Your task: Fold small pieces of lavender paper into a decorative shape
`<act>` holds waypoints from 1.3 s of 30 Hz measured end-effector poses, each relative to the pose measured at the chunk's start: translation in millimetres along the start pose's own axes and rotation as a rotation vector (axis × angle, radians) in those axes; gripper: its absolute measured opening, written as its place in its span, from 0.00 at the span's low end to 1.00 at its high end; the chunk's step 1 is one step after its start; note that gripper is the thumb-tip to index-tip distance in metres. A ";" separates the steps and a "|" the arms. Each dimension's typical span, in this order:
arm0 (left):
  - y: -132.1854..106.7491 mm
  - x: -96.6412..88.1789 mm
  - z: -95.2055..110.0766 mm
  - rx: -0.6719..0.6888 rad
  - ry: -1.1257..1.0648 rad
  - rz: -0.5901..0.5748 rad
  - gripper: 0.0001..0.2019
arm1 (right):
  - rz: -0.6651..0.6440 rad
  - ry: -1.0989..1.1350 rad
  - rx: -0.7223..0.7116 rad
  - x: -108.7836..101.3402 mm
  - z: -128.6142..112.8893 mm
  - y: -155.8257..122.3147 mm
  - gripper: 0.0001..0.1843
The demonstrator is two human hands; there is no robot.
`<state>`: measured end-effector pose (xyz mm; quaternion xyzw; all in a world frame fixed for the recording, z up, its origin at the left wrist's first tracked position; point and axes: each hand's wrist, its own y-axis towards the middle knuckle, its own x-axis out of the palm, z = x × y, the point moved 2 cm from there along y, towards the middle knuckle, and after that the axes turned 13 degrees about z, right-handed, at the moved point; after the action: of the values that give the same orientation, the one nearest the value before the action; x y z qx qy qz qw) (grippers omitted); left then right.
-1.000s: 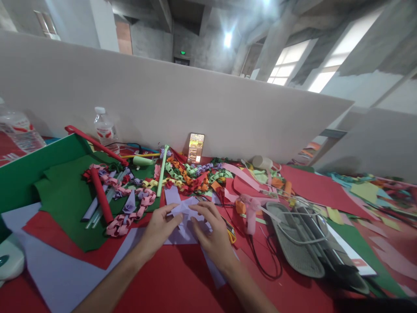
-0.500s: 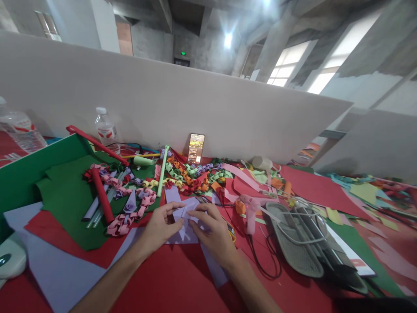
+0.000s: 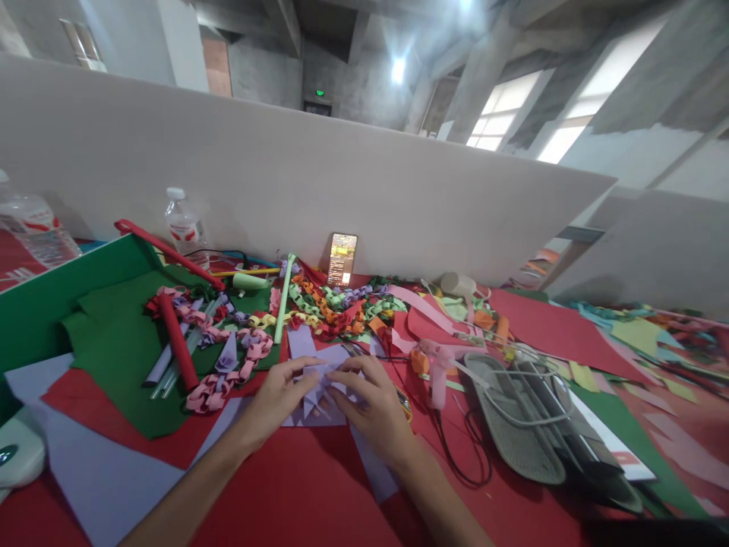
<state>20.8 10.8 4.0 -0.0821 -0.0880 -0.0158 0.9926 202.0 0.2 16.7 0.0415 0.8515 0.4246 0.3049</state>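
Observation:
Both of my hands meet over a pointed, folded piece of lilac paper (image 3: 320, 378) near the middle of the red table (image 3: 296, 494). My left hand (image 3: 274, 401) pinches its left side with curled fingers. On the right side, my right hand (image 3: 373, 410) grips the paper with bent fingers and its thumb pressed on the paper. Under it lies a flat lilac sheet (image 3: 319, 414). Yellow-handled scissors (image 3: 403, 404) peek out just right of my right hand.
Colourful paper chains (image 3: 336, 304), a pink chain (image 3: 228, 376), rolled paper tubes (image 3: 174, 338) and green felt (image 3: 119, 342) lie beyond my hands. A phone (image 3: 342, 258) leans on the white partition. A pink glue gun (image 3: 440, 368) and a grey bag (image 3: 529, 422) sit at right, bottles (image 3: 185, 224) at left.
My fingers have drawn closer together on the lilac paper, going from flatter to a pinch. The paper's shape has tightened and lifted slightly.

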 end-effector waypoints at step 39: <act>0.6 2.7 -1.5 0.090 0.199 0.007 0.22 | 0.102 0.447 0.716 18.1 -1.5 -6.1 0.23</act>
<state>23.8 11.1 2.9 -0.0357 0.0107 -0.0163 0.9992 187.6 1.3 4.0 0.0937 0.9872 0.1151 0.0578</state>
